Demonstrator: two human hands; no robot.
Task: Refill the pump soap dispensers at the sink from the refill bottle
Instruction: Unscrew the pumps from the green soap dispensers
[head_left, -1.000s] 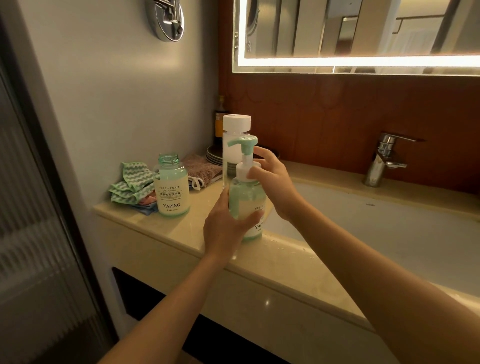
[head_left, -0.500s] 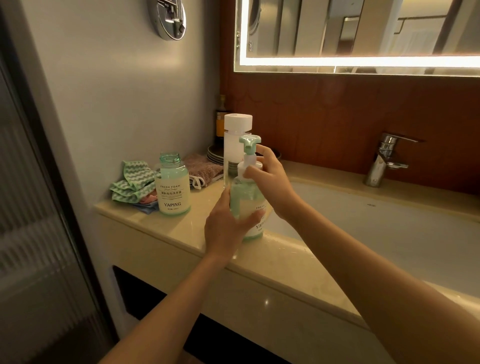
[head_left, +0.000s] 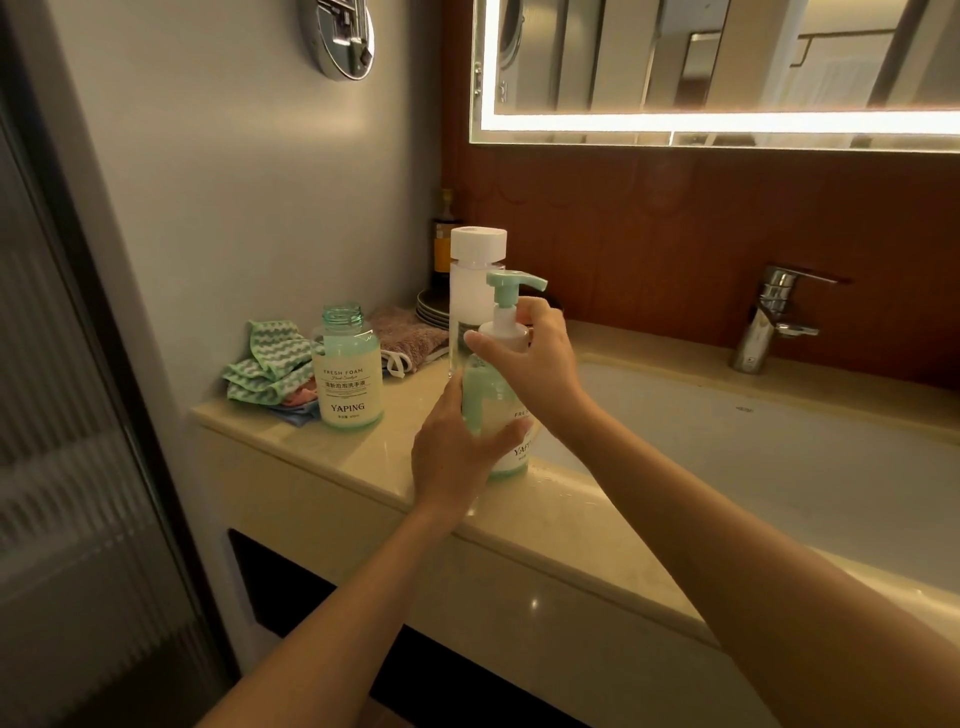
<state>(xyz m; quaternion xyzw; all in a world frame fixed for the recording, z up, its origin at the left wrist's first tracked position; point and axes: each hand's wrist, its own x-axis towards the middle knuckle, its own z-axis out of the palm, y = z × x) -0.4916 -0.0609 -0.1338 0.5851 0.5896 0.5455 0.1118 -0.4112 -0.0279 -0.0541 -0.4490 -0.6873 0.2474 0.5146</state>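
Operator: Head view, grip status?
Checker: Left hand (head_left: 454, 457) wrapped round dispenser (head_left: 491, 410), upright on counter (head_left: 363, 452) by sink (head_left: 753, 467); right hand (head_left: 543, 361) pinching pump collar (head_left: 506, 335) directly above (long axis vertical).
Operator: Next?
Checker: Probably twist collar about that axis.

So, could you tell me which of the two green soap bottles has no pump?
The left bottle beside the striped cloths: its threaded neck is bare. The other bottle, gripped by the left hand and right hand, carries its green pump.
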